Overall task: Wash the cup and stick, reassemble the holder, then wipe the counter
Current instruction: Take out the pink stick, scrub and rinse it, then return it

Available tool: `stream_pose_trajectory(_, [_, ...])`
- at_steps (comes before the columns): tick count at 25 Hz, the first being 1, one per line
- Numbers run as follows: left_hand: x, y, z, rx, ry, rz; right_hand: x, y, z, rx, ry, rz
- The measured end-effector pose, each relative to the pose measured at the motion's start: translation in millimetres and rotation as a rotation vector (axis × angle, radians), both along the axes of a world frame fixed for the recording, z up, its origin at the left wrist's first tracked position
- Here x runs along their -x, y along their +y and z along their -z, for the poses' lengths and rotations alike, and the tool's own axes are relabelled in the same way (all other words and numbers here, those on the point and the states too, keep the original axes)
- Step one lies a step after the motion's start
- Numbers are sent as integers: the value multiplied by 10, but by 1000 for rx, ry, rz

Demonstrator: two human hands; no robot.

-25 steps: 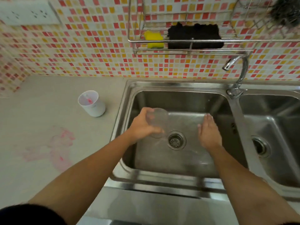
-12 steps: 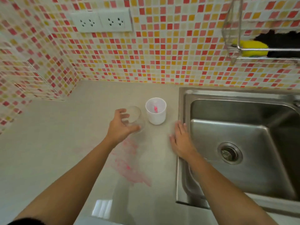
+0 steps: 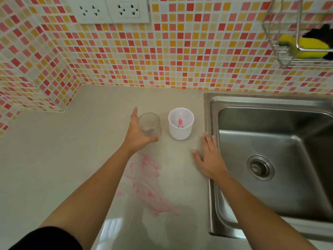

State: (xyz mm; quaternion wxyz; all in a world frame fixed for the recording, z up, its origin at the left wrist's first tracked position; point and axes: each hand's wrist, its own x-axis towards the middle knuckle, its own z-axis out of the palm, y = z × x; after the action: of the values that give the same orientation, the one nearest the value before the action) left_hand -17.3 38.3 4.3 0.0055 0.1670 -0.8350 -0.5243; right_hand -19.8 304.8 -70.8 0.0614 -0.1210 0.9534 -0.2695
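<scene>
Grips a clear cup (image 3: 150, 124) with the left hand (image 3: 138, 134), thumb across the near side, fingers curled round the far side, one finger raised straight past the rim. Holds it upright over the beige counter (image 3: 72, 150), just left of a white holder (image 3: 181, 131); cannot tell whether its base touches the surface. Shows a pink stick (image 3: 180, 121) standing inside the white holder. Rests the right hand (image 3: 209, 159) flat on the counter, fingers straight and together, holding nothing, right beside the rim of the steel sink (image 3: 212, 109). Shows a pink smear (image 3: 149, 184) on the counter between the two forearms. Shows a drain strainer (image 3: 259, 167) in the basin, a yellow sponge (image 3: 310, 46) in a wire rack (image 3: 288, 58) on the mosaic tile wall (image 3: 180, 51), and white socket plates (image 3: 108, 9) higher up.
</scene>
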Motion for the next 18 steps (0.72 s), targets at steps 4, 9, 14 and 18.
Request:
stream_pose_trajectory(4, [124,25,-331,309,324,-8,296,-99,-194,107,10,2])
stream_pose_trajectory(9, [548,399,-499,297,143,386,533,-397,-363,365,-84,6])
stream_pose_trajectory(14, [643,439,-420,406,138,583,536,-509,-300,488,-92,50])
stream_pose_trajectory(18, [667,475,-348,567,167,671,521,-531,-274,453,-96,76])
